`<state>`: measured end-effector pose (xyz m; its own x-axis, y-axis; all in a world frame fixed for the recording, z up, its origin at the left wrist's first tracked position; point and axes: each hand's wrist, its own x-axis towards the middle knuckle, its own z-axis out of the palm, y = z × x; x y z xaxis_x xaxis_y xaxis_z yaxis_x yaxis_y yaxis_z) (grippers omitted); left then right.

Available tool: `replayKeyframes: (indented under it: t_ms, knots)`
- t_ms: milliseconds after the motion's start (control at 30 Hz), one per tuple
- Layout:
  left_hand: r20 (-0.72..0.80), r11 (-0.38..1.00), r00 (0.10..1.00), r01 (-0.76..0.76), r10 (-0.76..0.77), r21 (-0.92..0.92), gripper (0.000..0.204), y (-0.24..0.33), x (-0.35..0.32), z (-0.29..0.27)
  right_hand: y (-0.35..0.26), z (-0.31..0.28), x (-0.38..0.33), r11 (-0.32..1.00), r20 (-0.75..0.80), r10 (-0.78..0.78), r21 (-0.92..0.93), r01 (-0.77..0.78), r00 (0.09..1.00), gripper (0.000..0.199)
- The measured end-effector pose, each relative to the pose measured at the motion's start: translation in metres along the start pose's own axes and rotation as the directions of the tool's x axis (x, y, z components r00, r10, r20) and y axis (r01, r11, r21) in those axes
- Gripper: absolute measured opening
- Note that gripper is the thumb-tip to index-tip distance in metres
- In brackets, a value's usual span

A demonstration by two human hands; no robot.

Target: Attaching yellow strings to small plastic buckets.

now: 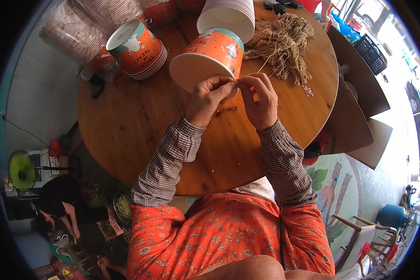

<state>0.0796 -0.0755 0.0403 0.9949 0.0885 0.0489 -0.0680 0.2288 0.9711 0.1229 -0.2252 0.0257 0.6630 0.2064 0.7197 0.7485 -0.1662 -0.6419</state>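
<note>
An orange paper bucket (214,49) with a teal band lies tilted on the round wooden table, its pale open mouth toward me. At the right part of its rim, my left hand (212,95) and my right hand (260,99) meet fingertip to fingertip. Both are closed in a pinch, touching or very close to the bucket's edge. Whatever is between the fingertips is too small and covered to make out. Just beyond my right hand lies a loose heap of beige cords (284,46), one strand trailing toward the bucket.
Nested orange buckets (137,51) lie at left, and white-lined ones (228,16) at the back. Plastic-wrapped stacks (74,32) stand far left. Small pale beads (308,91) sit near the table's (112,135) right edge. Cardboard boxes (345,119) flank it. Another person (60,200) bends low at left.
</note>
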Motion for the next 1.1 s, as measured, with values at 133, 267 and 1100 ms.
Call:
replayKeyframes:
  t_ms: [133,267,1100]
  knots:
    - [0.074,0.975,0.989,0.136,-0.125,-0.175,0.016,0.001,0.005,-0.006,0.002,0.000,0.000,0.997,0.013,0.050,0.055,-0.051,0.999,0.012]
    - [0.284,0.882,0.949,0.248,-0.138,-0.400,0.015,-0.001,0.011,-0.009,0.008,0.002,-0.003,0.955,0.055,0.206,0.205,-0.213,0.977,0.013]
    - [0.015,0.995,1.000,-0.009,0.011,-0.104,0.014,-0.008,0.005,0.005,0.017,-0.004,-0.003,0.891,0.069,0.296,0.340,-0.302,0.953,0.010]
